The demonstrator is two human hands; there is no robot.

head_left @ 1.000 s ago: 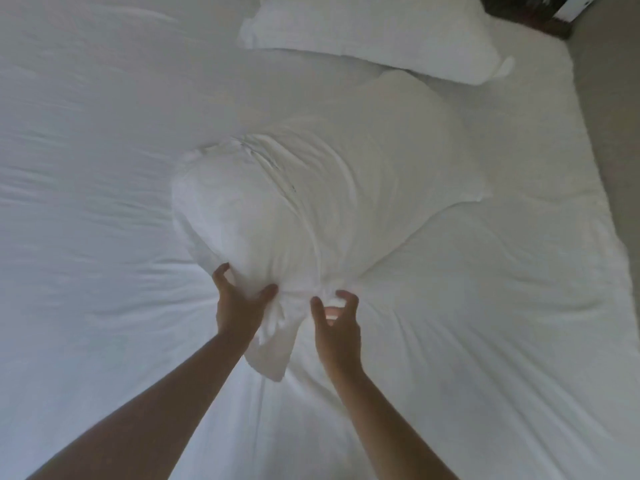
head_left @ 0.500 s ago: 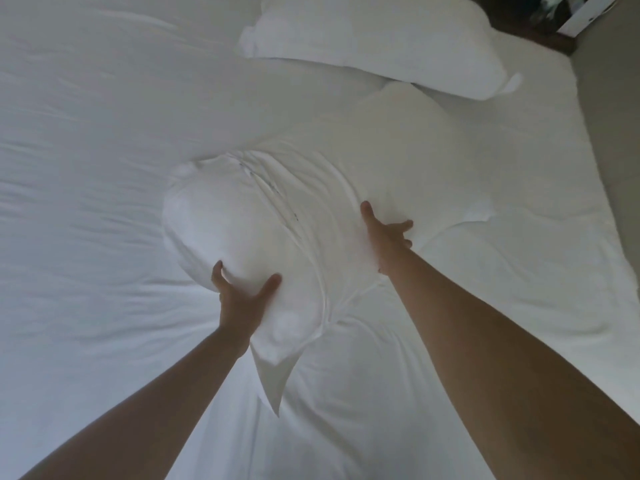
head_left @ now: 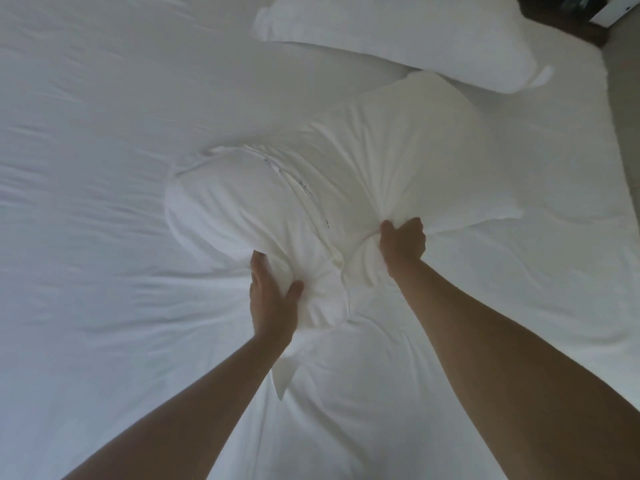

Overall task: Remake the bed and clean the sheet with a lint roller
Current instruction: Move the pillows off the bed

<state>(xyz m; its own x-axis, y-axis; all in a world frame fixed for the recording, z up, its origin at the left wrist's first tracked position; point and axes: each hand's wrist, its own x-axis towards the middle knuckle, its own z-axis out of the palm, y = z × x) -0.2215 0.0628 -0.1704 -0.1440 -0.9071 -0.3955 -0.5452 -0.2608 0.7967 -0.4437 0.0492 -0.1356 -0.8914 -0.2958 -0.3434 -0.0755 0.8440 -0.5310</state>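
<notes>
- Left hand (head_left: 273, 306) grips the near end of the pillow (head_left: 346, 188), thumb dug into the bunched case.
- Right hand (head_left: 403, 244) clenches a fistful of the pillow's side.
- The pillow lies across the sheet (head_left: 86, 237).
- Beyond the pillow, touching its far end, a second pillow (head_left: 398, 32).

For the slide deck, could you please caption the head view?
Both hands, left hand and right hand, grip a white pillow on the sheet, second pillow beyond.
</notes>
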